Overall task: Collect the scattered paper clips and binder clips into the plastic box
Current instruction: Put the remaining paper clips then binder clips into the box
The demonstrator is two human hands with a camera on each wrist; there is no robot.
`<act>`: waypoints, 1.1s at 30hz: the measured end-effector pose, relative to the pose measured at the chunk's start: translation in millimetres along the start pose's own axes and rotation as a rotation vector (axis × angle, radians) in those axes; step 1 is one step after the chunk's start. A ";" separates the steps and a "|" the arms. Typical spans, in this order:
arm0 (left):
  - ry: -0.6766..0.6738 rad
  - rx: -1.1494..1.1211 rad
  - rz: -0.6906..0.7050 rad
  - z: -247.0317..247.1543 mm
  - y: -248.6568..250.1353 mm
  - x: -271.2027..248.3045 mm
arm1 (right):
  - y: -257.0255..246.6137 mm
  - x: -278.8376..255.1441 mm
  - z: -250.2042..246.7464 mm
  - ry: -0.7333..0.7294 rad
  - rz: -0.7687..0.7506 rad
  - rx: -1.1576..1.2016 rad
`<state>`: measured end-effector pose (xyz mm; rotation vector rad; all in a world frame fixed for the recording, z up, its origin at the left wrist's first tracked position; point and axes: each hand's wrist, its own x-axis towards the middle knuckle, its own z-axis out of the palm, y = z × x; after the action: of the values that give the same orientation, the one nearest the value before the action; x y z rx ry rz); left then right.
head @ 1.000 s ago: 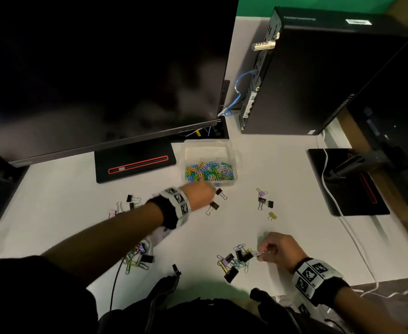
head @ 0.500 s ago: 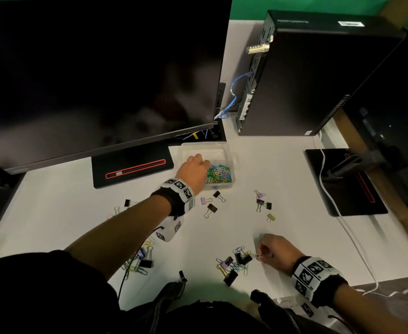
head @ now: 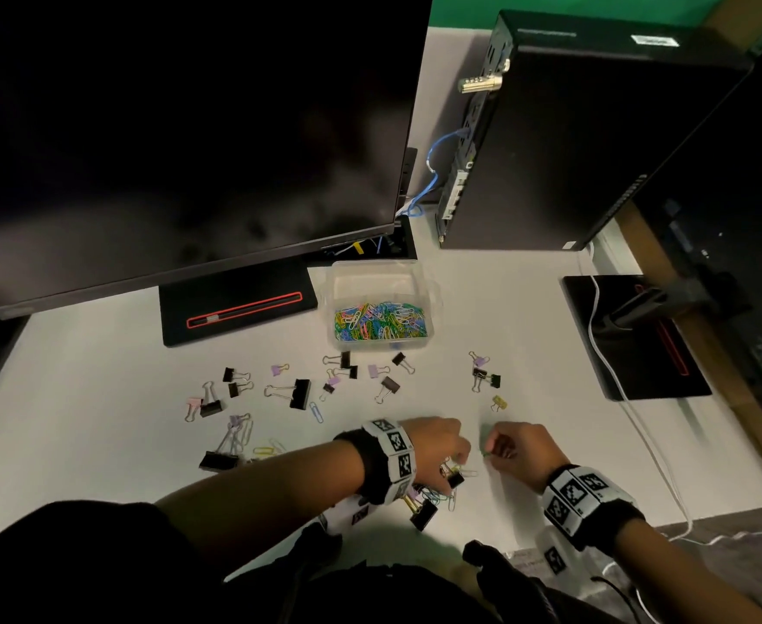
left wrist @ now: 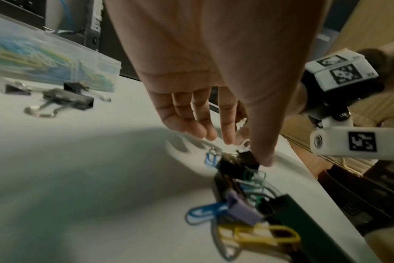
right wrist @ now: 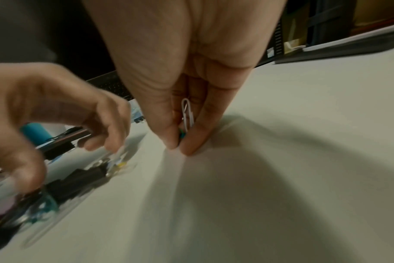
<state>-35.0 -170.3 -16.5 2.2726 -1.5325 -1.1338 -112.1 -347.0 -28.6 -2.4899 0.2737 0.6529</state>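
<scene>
Plastic box (head: 425,281): part-filled with paper clips (head: 379,321); binder clips (head: 299,393) remain scattered on counter (head: 100,376). Right hand (head: 516,445) pinches white paper clip (right wrist: 187,113); left hand (head: 437,448) fingers relaxed, empty, over near pile (left wrist: 243,195)

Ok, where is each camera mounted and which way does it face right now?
Head: above the desk, looking down at the plastic box and scattered clips; both forearms show.
Left wrist: along the left hand, fingers reaching into the clip pile.
Right wrist: along the right hand pinching a white paper clip.
Shared: both wrist views show the pile and the opposite hand.
</scene>
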 end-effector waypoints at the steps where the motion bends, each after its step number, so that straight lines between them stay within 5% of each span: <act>1: -0.001 -0.003 -0.004 3.2 0.4 0.4 | -0.3 0.8 -1.0 0.007 0.009 0.010; 12: 0.056 0.016 -0.073 -2.4 -14.7 -16.0 | -17.4 15.2 -15.0 0.070 0.043 0.047; 18: 0.186 -0.189 -0.262 -4.8 -53.5 -44.3 | -55.9 49.4 -37.3 0.226 -0.067 0.142; 27: 0.279 0.046 -0.404 3.1 -88.2 -77.2 | -129.3 115.3 -63.8 0.258 -0.180 0.102; 33: 0.251 0.050 -0.288 0.5 -56.6 -60.5 | -135.1 127.9 -57.0 0.263 -0.134 0.115</act>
<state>-5.5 -92.9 -17.0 2.6149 -1.1826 -0.8340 63.8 -273.5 10.3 -2.4558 0.2315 0.2475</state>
